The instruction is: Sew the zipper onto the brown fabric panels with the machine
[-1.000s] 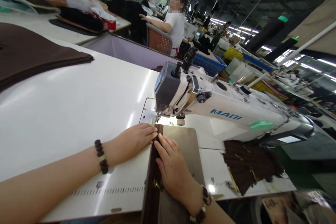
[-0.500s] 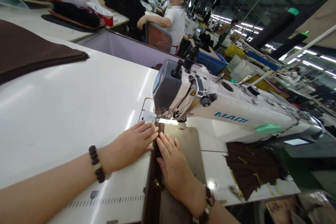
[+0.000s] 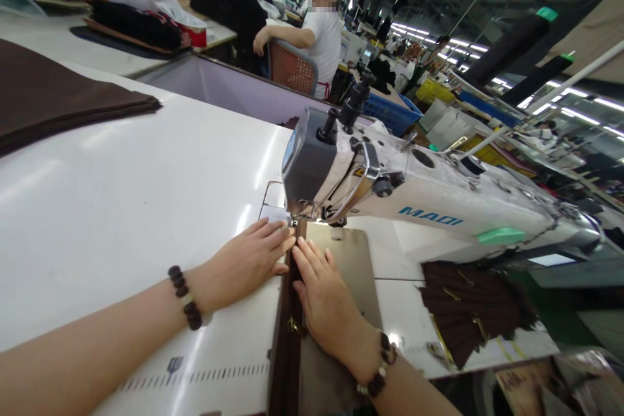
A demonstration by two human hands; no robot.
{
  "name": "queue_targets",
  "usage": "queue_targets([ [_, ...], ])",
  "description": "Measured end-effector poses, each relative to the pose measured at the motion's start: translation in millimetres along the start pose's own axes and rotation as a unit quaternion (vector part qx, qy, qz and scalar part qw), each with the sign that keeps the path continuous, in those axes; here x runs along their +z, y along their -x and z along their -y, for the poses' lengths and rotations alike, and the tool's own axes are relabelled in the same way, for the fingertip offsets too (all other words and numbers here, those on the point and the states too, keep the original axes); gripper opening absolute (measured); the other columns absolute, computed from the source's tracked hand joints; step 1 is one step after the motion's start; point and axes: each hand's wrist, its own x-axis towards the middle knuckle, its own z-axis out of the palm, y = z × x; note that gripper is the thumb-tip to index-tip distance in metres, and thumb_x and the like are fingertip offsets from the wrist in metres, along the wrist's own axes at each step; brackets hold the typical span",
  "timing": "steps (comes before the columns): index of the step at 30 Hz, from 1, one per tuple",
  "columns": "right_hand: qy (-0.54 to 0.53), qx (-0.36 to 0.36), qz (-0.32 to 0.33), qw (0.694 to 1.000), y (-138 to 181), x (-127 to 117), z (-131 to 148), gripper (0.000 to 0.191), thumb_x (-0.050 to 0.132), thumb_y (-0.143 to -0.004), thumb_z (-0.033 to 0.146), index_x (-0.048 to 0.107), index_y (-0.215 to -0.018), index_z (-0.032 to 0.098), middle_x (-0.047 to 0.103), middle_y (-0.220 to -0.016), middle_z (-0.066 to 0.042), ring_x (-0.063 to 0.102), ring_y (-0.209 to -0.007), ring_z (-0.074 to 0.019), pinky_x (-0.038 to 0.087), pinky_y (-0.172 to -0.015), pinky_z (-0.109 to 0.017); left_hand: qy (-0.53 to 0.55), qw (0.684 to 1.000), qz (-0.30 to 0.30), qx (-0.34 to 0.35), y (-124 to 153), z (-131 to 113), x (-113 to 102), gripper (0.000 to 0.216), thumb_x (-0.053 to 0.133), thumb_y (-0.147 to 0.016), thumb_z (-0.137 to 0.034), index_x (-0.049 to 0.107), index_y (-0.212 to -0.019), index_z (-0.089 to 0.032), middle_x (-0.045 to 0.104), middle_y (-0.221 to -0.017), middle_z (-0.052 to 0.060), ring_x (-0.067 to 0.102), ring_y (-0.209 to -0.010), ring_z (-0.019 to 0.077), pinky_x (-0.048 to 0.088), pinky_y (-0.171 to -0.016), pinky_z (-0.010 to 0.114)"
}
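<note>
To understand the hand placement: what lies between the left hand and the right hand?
In the head view, a narrow dark brown strip runs between the left hand and right hand, toward the sewing machine.

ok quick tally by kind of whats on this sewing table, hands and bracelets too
hands: 2 (left hand, right hand)
bead bracelets: 2 (left bracelet, right bracelet)
sewing machine: 1
brown fabric lots: 3 (strip, left stack, zipper pile)
total: 8

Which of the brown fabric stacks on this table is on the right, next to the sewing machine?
The small pile of brown strips with brass hardware, lying right of the sewing machine. The other stack, flat brown sheets, sits at the table's far left.
</note>
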Motion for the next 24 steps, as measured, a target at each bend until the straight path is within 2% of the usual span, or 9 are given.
queue_targets([
  [7, -0.011, 0.005, -0.001, 1.0, -2.3, -2.8, -2.7, 0.054, 0.036, -0.09, 0.011, 0.033, -0.144, 0.01, 0.027, -0.152, -0.01, 0.023, -0.141, -0.0248, 0.026, -0.113, -0.055, 0.009, 1.0, -0.005, -0.002, -6.0, 2.5, -3.0, 0.034, 0.059, -0.09, -0.028, 0.054, -0.118, -0.009, 0.057, -0.115, 0.012, 0.049, -0.112, 0.027, 0.041, -0.1, 0.043],
  [10, -0.011, 0.004, -0.001, 1.0, -2.4, -6.1, -3.9, 0.052, 0.039, -0.09, 0.012, 0.037, -0.142, 0.011, 0.029, -0.151, -0.009, 0.025, -0.14, -0.023, 0.025, -0.114, -0.051, -0.005, 1.0, -0.001, 0.012, 1.8, -5.4, -10.5, 0.022, 0.053, -0.093, -0.025, 0.058, -0.11, -0.012, 0.059, -0.109, 0.01, 0.053, -0.105, 0.025, 0.044, -0.095, 0.041],
  [13, -0.014, -0.002, -0.009, 1.0, -2.4, -8.1, -5.5, 0.049, 0.04, -0.092, 0.016, 0.039, -0.14, 0.012, 0.031, -0.15, -0.008, 0.027, -0.139, -0.0211, 0.024, -0.115, -0.047, 0.034, 0.998, 0.01, 0.042, 23.7, -28.9, -22.5, 0.019, 0.046, -0.094, -0.019, 0.061, -0.104, -0.017, 0.061, -0.101, 0.007, 0.056, -0.098, 0.0209, 0.044, -0.095, 0.037],
  [19, -0.02, 0.01, -0.014, 1.0, -1.6, -8.3, -4.9, 0.047, 0.041, -0.093, 0.018, 0.04, -0.14, 0.012, 0.033, -0.15, -0.007, 0.027, -0.139, -0.0212, 0.021, -0.116, -0.046, 0.121, 0.986, -0.027, 0.115, 65.9, -89.1, -34.4, 0.026, 0.041, -0.093, -0.015, 0.064, -0.104, -0.02, 0.065, -0.101, 0.006, 0.057, -0.094, 0.0196, 0.042, -0.096, 0.033],
  [24, -0.011, 0.0, -0.019, 1.0, -2.1, -10.0, -3.3, 0.047, 0.044, -0.093, 0.019, 0.041, -0.139, 0.011, 0.035, -0.149, -0.009, 0.029, -0.138, -0.0213, 0.023, -0.115, -0.046, 0.124, 0.984, -0.068, 0.108, 67.5, -102.7, -29.6, 0.034, 0.032, -0.095, -0.012, 0.064, -0.104, -0.017, 0.067, -0.098, 0.006, 0.056, -0.092, 0.0193, 0.043, -0.094, 0.033],
])
